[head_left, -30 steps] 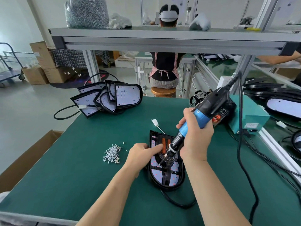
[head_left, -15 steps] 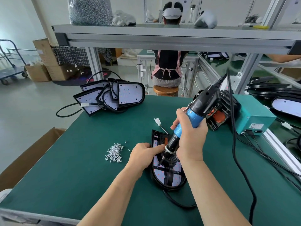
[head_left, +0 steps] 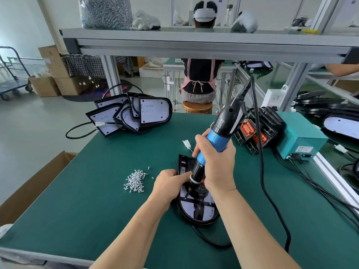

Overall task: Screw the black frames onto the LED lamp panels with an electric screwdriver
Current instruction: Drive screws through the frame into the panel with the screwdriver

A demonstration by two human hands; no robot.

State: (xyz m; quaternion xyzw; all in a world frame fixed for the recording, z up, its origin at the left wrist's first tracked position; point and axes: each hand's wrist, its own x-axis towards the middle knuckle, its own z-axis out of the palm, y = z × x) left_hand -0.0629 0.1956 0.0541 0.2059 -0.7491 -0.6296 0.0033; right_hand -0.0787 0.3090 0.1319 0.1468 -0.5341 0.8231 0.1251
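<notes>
At lower centre, the right hand [head_left: 215, 162] is gripping the electric screwdriver [head_left: 219, 133], driving a screw into the black frame [head_left: 200, 209] on the LED lamp panel [head_left: 187, 207], whose rim the left hand [head_left: 169, 183] is gripping; probably next, a fresh screw from the screw pile [head_left: 135, 181].

Right hand [head_left: 215, 164] gripping electric screwdriver [head_left: 223, 129], left hand [head_left: 168, 184] curled on lamp panel [head_left: 196, 210] beside it, both forearms extended
</notes>
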